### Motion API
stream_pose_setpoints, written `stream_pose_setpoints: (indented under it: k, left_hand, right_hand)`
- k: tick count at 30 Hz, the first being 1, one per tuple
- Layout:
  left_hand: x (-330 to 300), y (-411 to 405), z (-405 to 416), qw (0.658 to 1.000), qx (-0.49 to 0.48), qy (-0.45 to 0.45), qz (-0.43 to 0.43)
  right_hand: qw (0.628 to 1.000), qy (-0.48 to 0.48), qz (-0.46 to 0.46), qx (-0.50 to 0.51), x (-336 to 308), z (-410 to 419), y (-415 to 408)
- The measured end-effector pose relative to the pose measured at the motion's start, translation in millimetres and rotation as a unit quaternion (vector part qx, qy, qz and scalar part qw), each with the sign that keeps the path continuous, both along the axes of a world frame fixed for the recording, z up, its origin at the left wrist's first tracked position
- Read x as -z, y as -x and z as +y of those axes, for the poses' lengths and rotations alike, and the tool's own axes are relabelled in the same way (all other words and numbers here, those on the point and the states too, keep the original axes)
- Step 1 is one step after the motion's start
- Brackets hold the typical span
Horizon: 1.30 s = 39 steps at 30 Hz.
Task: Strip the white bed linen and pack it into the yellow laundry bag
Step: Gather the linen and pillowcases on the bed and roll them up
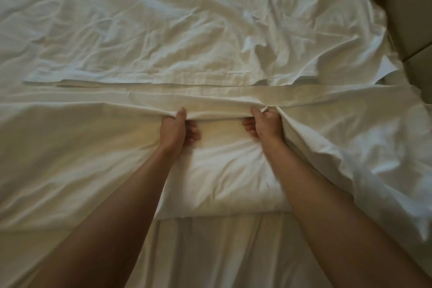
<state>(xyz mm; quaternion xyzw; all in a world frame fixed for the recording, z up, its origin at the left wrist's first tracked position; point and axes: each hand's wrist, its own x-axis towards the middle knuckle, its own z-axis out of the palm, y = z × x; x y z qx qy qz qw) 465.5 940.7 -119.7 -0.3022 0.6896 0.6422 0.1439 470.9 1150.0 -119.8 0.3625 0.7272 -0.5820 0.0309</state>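
Gripping white sheet edge point(217, 110): left hand point(174, 130), right hand point(266, 124), seemingly.

White woven cloth, matt and soft, heavily creased: the sheet point(163, 30) across the bed. Same matt cloth, smoother and pulled taut into long ridges, at the folded hem point(217, 110) pinched by the left hand point(174, 131) and the right hand point(266, 124). Plump, smooth white fabric over the pillow point(224, 177) beneath. Beige padded headboard point(411, 7) at the right edge, smooth with a faint sheen; leather or vinyl, unclear which.
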Motion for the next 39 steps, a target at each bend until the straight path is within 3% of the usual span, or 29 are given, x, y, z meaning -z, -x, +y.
stream_pose_setpoints:
  k: [8,13,21,25,28,30,33,36,39]
  left_hand:
    - [-21.0,31.5,-0.4,0.999,0.007,0.006,0.037]
    - [-7.8,34.0,-4.5,0.996,0.076,-0.004,0.042]
    - [5.4,11.6,-0.8,0.977,0.154,0.063,0.132]
    - [2.1,-26.6,15.1,0.924,0.278,0.192,0.179]
    - [-4.0,-67.2,28.0,0.891,0.345,0.251,0.158]
    - [-4.7,-95.1,33.3,0.872,0.378,0.278,0.139]
    - [-17.4,-132.9,42.9,0.880,0.359,0.277,0.140]
    - [-36.9,-167.7,56.9,0.892,0.312,0.253,0.206]
    - [-52.6,-200.8,81.6,0.915,0.274,0.207,0.212]
  right_hand:
    - [0.997,-0.052,0.038,-0.038,-26.2,6.4,30.7]
    - [0.998,-0.028,0.004,-0.063,-0.7,5.8,48.1]
    - [0.986,-0.093,0.031,-0.138,0.5,-1.7,18.7]
    - [0.939,-0.239,0.007,-0.246,-1.8,-10.6,-23.8]
    - [0.921,-0.269,0.015,-0.283,-1.5,-7.1,-69.1]
    - [0.936,-0.240,0.015,-0.257,-10.1,0.7,-104.4]
    - [0.964,-0.179,0.048,-0.189,-31.0,11.4,-161.3]
    - [0.962,-0.201,0.132,-0.127,-46.7,24.6,-222.3]
    - [0.964,-0.218,0.150,-0.016,-48.7,48.4,-279.2]
